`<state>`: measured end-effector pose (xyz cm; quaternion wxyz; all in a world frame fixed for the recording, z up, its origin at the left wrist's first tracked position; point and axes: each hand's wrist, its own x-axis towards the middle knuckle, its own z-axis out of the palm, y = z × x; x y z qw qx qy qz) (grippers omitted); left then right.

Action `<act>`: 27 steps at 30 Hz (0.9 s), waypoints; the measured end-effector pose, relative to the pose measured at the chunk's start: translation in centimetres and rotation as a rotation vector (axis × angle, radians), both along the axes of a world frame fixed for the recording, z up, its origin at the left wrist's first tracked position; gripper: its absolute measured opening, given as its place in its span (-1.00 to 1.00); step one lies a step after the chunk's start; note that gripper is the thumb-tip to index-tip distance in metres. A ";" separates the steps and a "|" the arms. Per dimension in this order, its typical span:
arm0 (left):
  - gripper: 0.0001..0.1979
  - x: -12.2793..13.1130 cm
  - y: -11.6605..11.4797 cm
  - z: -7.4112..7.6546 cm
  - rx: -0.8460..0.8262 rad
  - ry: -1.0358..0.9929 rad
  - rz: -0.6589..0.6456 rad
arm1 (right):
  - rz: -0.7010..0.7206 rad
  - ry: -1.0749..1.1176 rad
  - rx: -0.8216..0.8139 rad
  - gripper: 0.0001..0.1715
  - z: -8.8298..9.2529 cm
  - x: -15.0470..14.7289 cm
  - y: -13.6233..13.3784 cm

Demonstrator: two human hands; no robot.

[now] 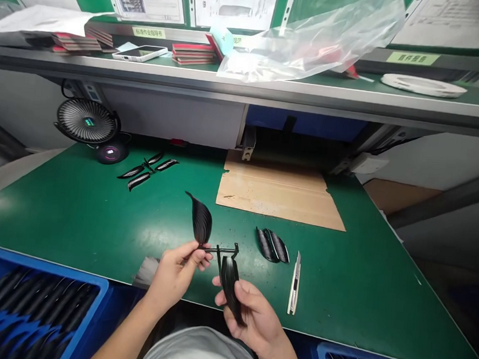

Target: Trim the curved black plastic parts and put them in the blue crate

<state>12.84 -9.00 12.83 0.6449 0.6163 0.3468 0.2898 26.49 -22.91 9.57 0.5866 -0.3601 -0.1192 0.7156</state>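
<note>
Black part (201,221), comprising leaf-shaped blades on a thin bar, is located at the lower centre of the frame. Left hand (178,271): thumb and fingers pinch the bar at the base of the upper blade. Right hand (249,313): thumb and fingers grip the lower blade. Two loose blades (272,245) lie side by side right of centre, with a utility knife (294,283) near them at the lower right. A four-blade piece (146,171) rests left of centre on the green bench (339,276).

Passable: tabletop (364,283) right of knife (294,286) | obstacles near right hand (254,316): knife, 2 black pieces (266,245)
</note>
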 end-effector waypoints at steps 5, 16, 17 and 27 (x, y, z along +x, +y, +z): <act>-0.65 -0.4 -0.5 0.0 -0.075 0.039 -0.028 | 0.154 -0.557 0.147 -0.60 0.7 2.1 -0.3; -0.61 -1.0 -0.7 -1.2 -0.437 -0.055 0.039 | 0.334 -2.043 0.719 -0.51 5.8 5.8 2.1; -0.62 -1.2 -0.5 -1.1 -0.435 -0.075 0.065 | 0.291 -1.967 0.735 -0.53 5.9 5.7 2.3; -0.70 -2.3 -2.1 1.2 0.081 0.187 -0.117 | -0.445 -1.337 0.144 -0.65 4.6 -1.9 4.2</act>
